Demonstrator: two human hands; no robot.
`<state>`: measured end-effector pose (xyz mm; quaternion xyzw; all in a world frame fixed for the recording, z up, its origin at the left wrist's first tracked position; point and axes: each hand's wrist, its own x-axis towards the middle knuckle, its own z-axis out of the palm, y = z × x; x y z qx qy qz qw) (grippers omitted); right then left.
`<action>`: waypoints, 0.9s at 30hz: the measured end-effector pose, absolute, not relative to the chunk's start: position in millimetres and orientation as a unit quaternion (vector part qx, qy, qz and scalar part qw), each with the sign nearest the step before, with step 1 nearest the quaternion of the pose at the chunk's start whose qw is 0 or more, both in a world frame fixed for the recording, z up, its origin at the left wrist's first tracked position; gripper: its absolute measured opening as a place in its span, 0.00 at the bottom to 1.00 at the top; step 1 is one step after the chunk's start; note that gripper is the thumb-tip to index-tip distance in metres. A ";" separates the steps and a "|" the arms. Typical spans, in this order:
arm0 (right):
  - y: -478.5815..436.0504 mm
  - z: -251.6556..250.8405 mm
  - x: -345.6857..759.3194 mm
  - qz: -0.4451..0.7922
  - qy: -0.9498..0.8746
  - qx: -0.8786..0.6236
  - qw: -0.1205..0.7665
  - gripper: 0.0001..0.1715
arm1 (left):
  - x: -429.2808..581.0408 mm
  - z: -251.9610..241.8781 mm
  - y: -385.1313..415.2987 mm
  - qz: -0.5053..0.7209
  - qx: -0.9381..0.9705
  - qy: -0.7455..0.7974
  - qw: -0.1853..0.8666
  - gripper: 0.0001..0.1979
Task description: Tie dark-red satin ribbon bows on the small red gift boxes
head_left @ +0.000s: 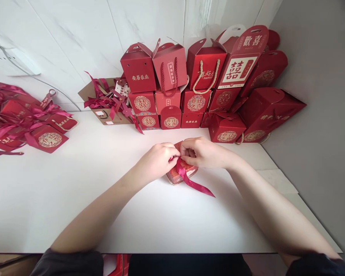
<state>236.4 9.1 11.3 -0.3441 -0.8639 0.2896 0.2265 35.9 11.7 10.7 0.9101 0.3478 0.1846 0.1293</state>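
A small red gift box (pixel 176 175) with a twisted cord handle lies on the white table in front of me. Both my hands meet over its top. My left hand (pixel 162 159) is closed, fingertips pinching a magenta ribbon (pixel 194 183) at the box's top. From the other side, my right hand (pixel 199 153) pinches at the same spot, its thumb and fingers on the ribbon. One ribbon tail hangs over the box and trails across the table to the right. The fingers cover the exact place where the ribbon is gathered.
Stacked red gift boxes (pixel 195 101) stand against the tiled wall. Beside them is a brown cardboard box (pixel 117 118) full of ribbons and tags. Several ribboned boxes (pixel 50 138) are piled at the left on the white table (pixel 89 176). A grey wall (pixel 319 126) bounds the right.
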 end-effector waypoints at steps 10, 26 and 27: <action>9.4 12.6 235.3 0.290 -0.873 -0.324 0.222 0.08 | 27.5 27.3 18.9 0.116 0.899 0.348 0.239 0.06; -18.3 28.2 218.7 0.249 -0.871 -0.359 0.224 0.13 | 10.4 59.2 15.8 -0.009 0.762 0.413 0.500 0.10; -19.8 29.5 218.9 0.239 -0.876 -0.358 0.217 0.13 | 10.6 58.8 16.2 -0.004 0.763 0.407 0.502 0.10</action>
